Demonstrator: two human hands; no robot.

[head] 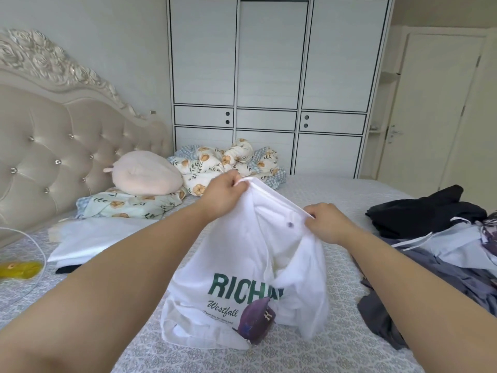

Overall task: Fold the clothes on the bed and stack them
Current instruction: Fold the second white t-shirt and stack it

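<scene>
A white shirt (242,265) with green lettering hangs crumpled between my hands over the middle of the bed (309,354). My left hand (224,196) pinches its upper edge at the top left. My right hand (326,223) pinches the same edge lower to the right, near a small button. The shirt's lower part rests bunched on the bed, with a purple patch at its hem. A folded white garment (91,242) lies flat on the left. A pile of unfolded dark, grey and pale blue clothes (441,238) lies on the right.
Floral bedding (228,162) and a pink cushion (145,176) sit by the padded headboard (53,146). A yellow object (20,269) with a white cable lies at the left edge. A white wardrobe (271,76) and a door (430,103) stand behind the bed.
</scene>
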